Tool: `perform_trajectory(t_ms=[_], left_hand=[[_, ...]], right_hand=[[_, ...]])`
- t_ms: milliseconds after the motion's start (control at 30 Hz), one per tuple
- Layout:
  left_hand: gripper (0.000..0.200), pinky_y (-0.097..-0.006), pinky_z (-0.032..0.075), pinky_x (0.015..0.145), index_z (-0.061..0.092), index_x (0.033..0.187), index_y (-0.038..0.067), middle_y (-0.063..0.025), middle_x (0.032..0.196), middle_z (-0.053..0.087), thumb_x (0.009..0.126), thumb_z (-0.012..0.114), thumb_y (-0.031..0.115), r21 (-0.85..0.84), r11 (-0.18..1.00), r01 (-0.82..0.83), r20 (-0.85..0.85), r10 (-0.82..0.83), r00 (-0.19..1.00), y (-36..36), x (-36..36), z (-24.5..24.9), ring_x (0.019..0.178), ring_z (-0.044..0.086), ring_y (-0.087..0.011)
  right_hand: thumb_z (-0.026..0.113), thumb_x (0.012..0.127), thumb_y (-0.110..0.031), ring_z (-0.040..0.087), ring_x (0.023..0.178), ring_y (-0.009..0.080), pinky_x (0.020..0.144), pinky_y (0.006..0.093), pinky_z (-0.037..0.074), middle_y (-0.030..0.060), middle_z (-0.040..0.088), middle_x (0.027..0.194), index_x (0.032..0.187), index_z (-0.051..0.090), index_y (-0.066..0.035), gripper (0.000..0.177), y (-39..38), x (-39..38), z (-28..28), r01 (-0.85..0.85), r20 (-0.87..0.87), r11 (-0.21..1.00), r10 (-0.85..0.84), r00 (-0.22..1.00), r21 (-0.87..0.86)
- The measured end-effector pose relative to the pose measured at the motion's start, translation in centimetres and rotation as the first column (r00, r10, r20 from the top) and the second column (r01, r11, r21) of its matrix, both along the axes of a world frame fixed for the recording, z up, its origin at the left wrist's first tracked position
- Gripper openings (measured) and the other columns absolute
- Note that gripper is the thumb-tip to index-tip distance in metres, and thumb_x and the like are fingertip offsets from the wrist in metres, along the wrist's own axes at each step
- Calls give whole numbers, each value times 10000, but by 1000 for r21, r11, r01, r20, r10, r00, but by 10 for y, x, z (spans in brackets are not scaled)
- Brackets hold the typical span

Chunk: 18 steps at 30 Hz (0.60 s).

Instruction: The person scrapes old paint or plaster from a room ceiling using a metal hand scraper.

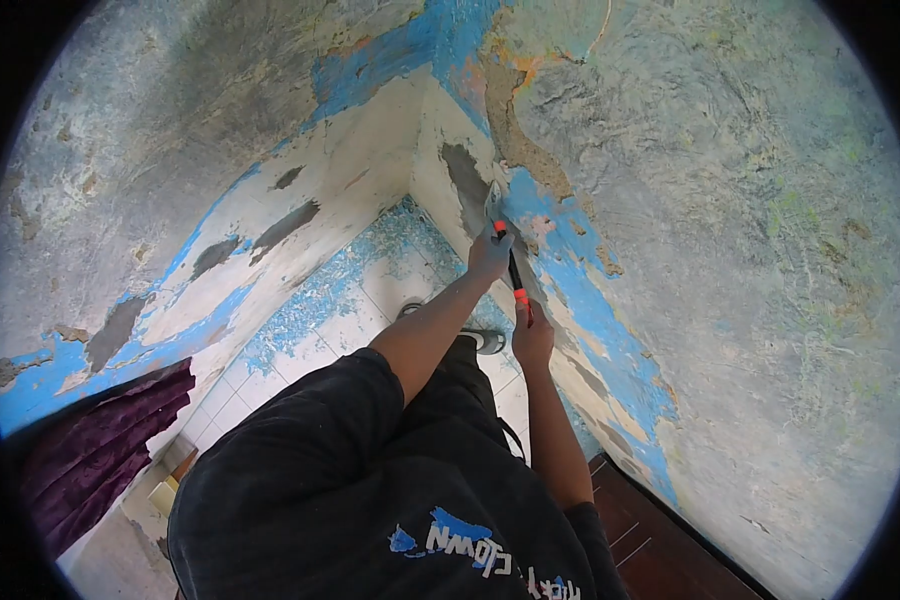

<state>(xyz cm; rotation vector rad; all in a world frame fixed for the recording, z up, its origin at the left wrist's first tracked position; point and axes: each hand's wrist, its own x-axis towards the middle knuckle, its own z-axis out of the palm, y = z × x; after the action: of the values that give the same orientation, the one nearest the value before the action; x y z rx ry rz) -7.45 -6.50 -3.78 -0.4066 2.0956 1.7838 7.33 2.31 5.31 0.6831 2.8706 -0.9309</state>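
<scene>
A long-handled scraper (515, 272), black with red-orange collars, slants up against the wall on the right near the corner. My left hand (489, 256) wraps round its handle just below the upper red collar. Lower down, my right hand (532, 338) is closed on the red end. The scraper's thin metal blade (493, 198) lies at the boundary of blue paint and bare grey plaster. Around the blade, the right wall (670, 200) shows peeling blue paint (610, 290), a cream band and grey patches.
Blue paint flakes (305, 305) lie scattered over the white tiled floor (370, 290), where my shoes (488, 341) stand. The left wall (220, 130) is also patchy. A purple cloth (110, 450) hangs at lower left; dark brown wooden furniture (640, 540) sits at lower right.
</scene>
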Motion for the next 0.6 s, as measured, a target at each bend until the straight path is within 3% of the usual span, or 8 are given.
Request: perform_trajectory(t_ms=[67, 133, 267, 433, 600], left_hand=[[312, -359, 472, 664, 548, 1108, 41, -65, 743, 607, 903, 625, 263, 42, 999, -10, -6, 11, 1000, 4, -1, -1, 683, 597, -193], [299, -353, 472, 671, 550, 1094, 40, -62, 745, 600, 903, 626, 258, 118, 993, -15, -33, 19, 999, -1, 9, 32, 685, 590, -184], [251, -335, 473, 687, 548, 1043, 48, -58, 770, 614, 909, 618, 248, 111, 993, 44, 7, -45, 999, 4, 14, 1, 715, 602, -172], [219, -328, 471, 686, 545, 1000, 50, -58, 783, 624, 912, 614, 239, 147, 988, 54, -21, -51, 998, -2, 11, -2, 734, 613, -165], [234, -335, 460, 661, 545, 1016, 42, -52, 750, 609, 904, 620, 232, 188, 982, -15, -36, 23, 999, -4, 17, 22, 692, 594, -164]], right_hand=[[531, 956, -334, 643, 720, 426, 602, 510, 464, 213, 652, 756, 1129, 587, -115, 284, -3, 0, -1, 26, 1, 999, -26, 1000, 28], [534, 955, -328, 641, 717, 428, 598, 511, 460, 215, 649, 756, 1139, 572, -119, 281, -4, 9, -8, 53, 0, 998, -53, 999, 29], [544, 952, -304, 634, 712, 442, 596, 522, 453, 224, 642, 753, 1158, 548, -131, 269, -6, 20, -17, 83, 40, 996, -83, 996, -18], [548, 953, -287, 628, 704, 446, 590, 521, 448, 227, 638, 748, 1167, 542, -119, 271, -10, 18, -25, 65, 41, 998, -64, 997, -22], [544, 968, -303, 601, 625, 353, 570, 438, 440, 194, 613, 702, 1156, 572, -64, 305, -2, 16, -20, 30, 23, 990, -27, 999, -140]])
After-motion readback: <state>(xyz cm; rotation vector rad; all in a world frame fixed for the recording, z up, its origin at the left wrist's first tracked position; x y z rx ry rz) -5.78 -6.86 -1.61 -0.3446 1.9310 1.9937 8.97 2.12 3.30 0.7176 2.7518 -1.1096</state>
